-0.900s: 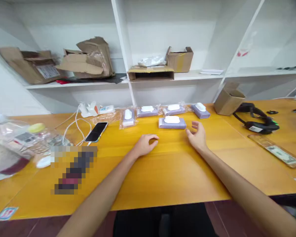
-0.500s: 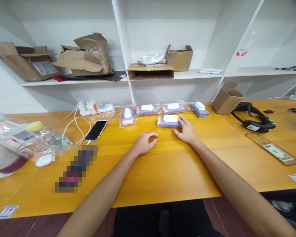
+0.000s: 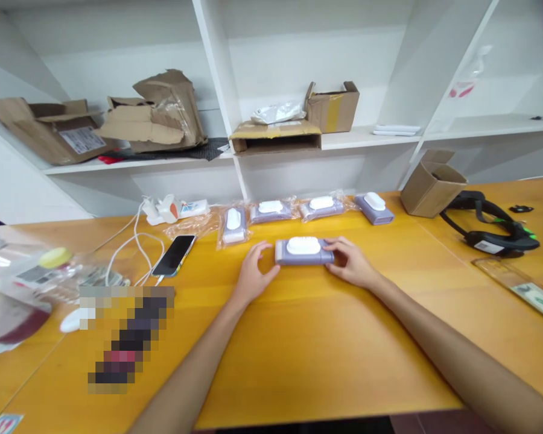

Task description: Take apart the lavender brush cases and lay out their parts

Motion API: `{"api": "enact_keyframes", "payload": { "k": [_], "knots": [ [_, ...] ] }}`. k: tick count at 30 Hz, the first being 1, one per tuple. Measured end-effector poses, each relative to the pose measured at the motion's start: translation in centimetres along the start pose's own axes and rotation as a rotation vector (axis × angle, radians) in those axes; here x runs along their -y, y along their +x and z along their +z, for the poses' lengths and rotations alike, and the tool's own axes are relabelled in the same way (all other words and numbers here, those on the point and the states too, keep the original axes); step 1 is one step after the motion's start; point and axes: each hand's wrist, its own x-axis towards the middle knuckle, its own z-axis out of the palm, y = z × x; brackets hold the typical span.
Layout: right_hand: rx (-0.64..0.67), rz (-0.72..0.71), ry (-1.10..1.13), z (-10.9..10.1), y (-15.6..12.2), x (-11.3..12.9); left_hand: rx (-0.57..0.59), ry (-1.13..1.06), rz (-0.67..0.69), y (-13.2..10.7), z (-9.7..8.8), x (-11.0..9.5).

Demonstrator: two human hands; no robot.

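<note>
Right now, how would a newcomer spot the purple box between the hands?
Find the wooden table before the white shelves. Between the left hand and right hand sits the purple box, with a white oval on top. Four similar boxes line the back; only this one lies nearer, its end in the right hand.

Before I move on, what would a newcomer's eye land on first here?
Probably the purple box with a white oval top, near the middle: the right hand grips its right end, while the left hand curves open by its left end. Next, four similar boxes lined up behind it, then the black headset at the right of the table.
</note>
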Motion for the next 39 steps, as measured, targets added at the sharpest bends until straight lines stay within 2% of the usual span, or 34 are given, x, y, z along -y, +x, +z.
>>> {"api": "enact_keyframes", "payload": {
  "k": [3, 8, 10, 15, 19, 22, 27, 33, 39],
  "knots": [
    [0.039, 0.034, 0.099, -0.1, -1.0, 0.9, 0.039, -0.009, -0.033, -0.9, -0.5, -0.1],
    [0.082, 0.095, 0.184, -0.1, -2.2, 1.9, 0.193, 0.094, -0.035, -1.7, -0.8, -0.7],
    [0.081, 0.1, 0.194, -0.4, -1.9, 1.9, 0.238, 0.135, -0.018, -1.4, -0.8, -1.1],
    [0.119, 0.114, 0.179, -1.0, -0.9, 1.8, 0.253, 0.185, 0.023, -0.3, -0.4, -2.0],
    [0.208, 0.111, 0.104, -1.0, -0.6, 1.9, 0.336, 0.188, 0.031, 0.6, 0.6, -2.5],
    [0.204, 0.105, 0.022, -1.1, -0.1, 1.7, 0.381, 0.195, 0.047, 1.4, 1.5, -2.6],
    [0.146, 0.125, -0.069, -1.0, 0.2, 1.4, 0.406, 0.199, 0.104, 1.6, 1.9, -2.2],
    [0.179, 0.132, -0.067, -0.5, -0.1, 2.2, 0.392, 0.196, 0.058, 1.3, 1.6, -2.1],
    [0.215, 0.12, -0.023, -1.1, -0.1, 2.2, 0.36, 0.187, 0.02, 1.4, 1.6, -2.0]
  ]
}}
